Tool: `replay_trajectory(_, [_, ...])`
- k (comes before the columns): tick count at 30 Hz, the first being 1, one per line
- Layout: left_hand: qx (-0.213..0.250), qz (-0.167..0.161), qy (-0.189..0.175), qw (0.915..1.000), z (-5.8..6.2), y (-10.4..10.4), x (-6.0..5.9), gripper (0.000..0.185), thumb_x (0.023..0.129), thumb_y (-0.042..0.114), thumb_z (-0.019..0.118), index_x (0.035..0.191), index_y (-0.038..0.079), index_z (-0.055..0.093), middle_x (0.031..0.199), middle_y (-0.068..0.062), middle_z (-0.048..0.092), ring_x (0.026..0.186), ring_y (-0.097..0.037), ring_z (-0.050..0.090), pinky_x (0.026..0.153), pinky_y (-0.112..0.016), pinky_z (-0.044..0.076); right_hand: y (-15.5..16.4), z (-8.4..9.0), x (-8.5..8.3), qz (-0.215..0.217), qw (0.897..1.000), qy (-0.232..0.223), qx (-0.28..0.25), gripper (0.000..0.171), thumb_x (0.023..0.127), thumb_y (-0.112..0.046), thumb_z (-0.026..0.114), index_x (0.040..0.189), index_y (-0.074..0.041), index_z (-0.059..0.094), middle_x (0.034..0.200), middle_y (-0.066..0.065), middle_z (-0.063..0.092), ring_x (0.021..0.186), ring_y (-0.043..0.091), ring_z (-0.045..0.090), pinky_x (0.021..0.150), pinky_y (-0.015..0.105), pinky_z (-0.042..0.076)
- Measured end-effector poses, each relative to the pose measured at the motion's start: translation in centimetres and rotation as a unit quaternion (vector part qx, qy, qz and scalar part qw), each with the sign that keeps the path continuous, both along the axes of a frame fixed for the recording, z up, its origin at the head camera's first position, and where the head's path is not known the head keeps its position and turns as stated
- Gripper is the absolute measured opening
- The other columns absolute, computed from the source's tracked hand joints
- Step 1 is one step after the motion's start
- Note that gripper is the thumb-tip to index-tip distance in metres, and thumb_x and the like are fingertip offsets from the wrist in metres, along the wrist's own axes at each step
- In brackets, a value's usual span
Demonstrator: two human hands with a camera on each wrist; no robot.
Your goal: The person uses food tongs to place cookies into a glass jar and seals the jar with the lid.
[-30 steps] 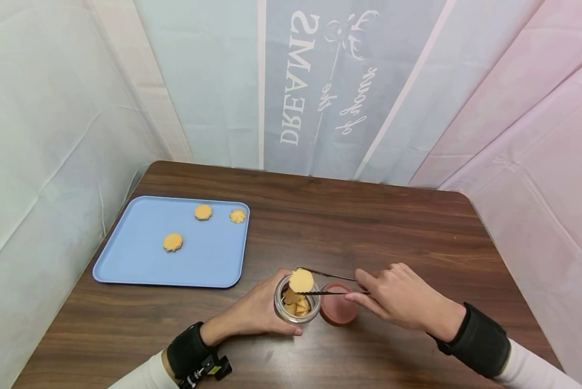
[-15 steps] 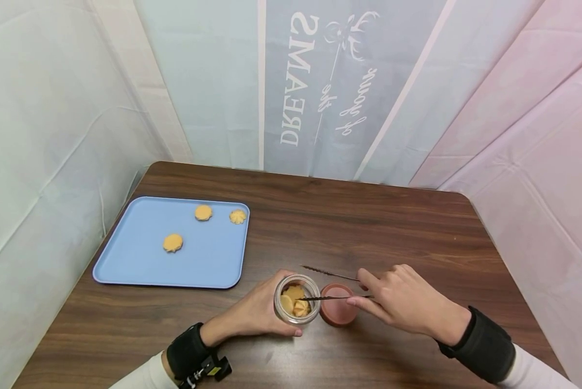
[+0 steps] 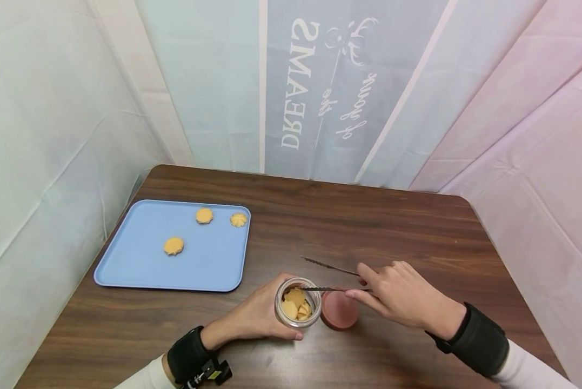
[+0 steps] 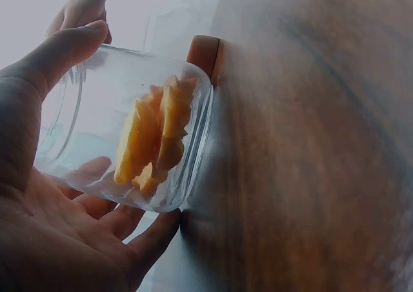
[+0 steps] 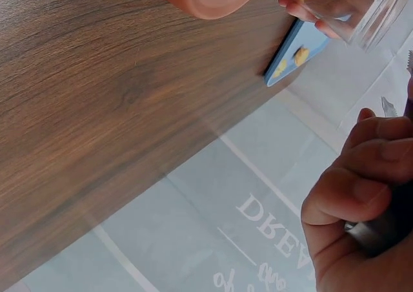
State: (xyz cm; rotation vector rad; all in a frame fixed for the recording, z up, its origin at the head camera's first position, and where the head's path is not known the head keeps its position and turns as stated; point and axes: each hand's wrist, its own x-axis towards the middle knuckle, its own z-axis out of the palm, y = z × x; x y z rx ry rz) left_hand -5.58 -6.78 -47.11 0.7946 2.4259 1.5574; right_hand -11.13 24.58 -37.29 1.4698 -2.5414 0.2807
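My left hand (image 3: 261,314) grips a clear glass jar (image 3: 296,324) by its side, thumb and fingers curled round it. Inside lie several yellow flower-shaped cookies (image 4: 143,134), heaped near the bottom. Metal tongs (image 3: 330,266) with serrated edges are held in my right hand (image 3: 400,294). Their two arms stand spread apart with nothing between them, the nearer tip over the jar's mouth. In the right wrist view the fingers are curled round the tongs, which are mostly hidden there.
A reddish-brown round lid (image 3: 340,314) lies on the table just right of the jar. At the left a blue tray (image 3: 135,265) bears three cookies: one in front (image 3: 173,246), two near its back edge. Printed curtains surround the wooden table (image 3: 368,221).
A cookie pinched in the tongs over the jar's mouth has dropped inside. The tongs' arms have spread apart and shifted slightly. The left hand and jar have hardly moved.
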Motion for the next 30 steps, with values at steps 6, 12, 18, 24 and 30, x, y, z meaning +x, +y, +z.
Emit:
replay_trajectory(6, [-0.007, 0.005, -0.005, 0.9999, -0.1, -0.1, 0.1, 0.092, 0.069, 0.038, 0.100, 0.144, 0.017, 0.049, 0.133, 0.000, 0.068, 0.118, -0.012, 0.064, 0.105, -0.036, 0.052, -0.5, -0.3, -0.8, -0.005, 1.000, -0.011, 0.002, 0.038, 0.107, -0.050, 0.059, 0.086, -0.021, 0.046, 0.060, -0.021, 0.019, 0.050, -0.007, 0.012, 0.052, 0.017, 0.010])
replay_trajectory(12, [-0.010, 0.008, 0.001, 0.9999, -0.1, -0.1, 0.1, 0.092, 0.069, 0.038, 0.100, 0.142, 0.014, 0.049, 0.129, 0.001, 0.068, 0.115, -0.011, 0.063, 0.103, -0.034, 0.052, -1.0, -0.5, -1.6, -0.021, 0.999, -0.026, 0.013, 0.038, 0.106, -0.050, 0.060, 0.086, -0.021, 0.046, 0.059, -0.020, 0.021, 0.050, -0.006, 0.014, 0.051, 0.018, 0.011])
replay_trajectory(18, [-0.008, 0.005, 0.001, 1.0000, -0.1, -0.1, 0.0, 0.093, 0.070, 0.037, 0.100, 0.143, 0.015, 0.048, 0.131, 0.001, 0.068, 0.116, -0.010, 0.063, 0.104, -0.034, 0.052, -1.8, -0.7, -2.4, -0.021, 0.999, -0.036, 0.018, 0.036, 0.106, -0.047, 0.062, 0.085, -0.022, 0.047, 0.058, -0.018, 0.023, 0.049, -0.005, 0.015, 0.051, 0.019, 0.010])
replay_trajectory(24, [-0.002, 0.000, -0.007, 1.0000, 0.0, -0.2, 0.0, 0.091, 0.071, 0.038, 0.100, 0.144, 0.018, 0.048, 0.134, 0.000, 0.067, 0.118, -0.011, 0.063, 0.104, -0.034, 0.052, -2.9, -1.0, -3.6, -0.024, 0.999, -0.039, 0.028, 0.037, 0.106, -0.048, 0.062, 0.085, -0.021, 0.046, 0.058, -0.016, 0.023, 0.048, -0.003, 0.016, 0.051, 0.020, 0.011])
replay_trajectory(30, [0.002, -0.002, -0.025, 0.9997, 0.1, -0.2, 0.1, 0.091, 0.072, 0.037, 0.099, 0.144, 0.017, 0.049, 0.133, 0.002, 0.067, 0.118, -0.011, 0.063, 0.104, -0.034, 0.051, -4.4, -1.3, -4.9, -0.023, 0.998, -0.051, 0.036, 0.039, 0.106, -0.049, 0.062, 0.085, -0.020, 0.047, 0.057, -0.015, 0.025, 0.046, -0.001, 0.019, 0.050, 0.022, 0.012])
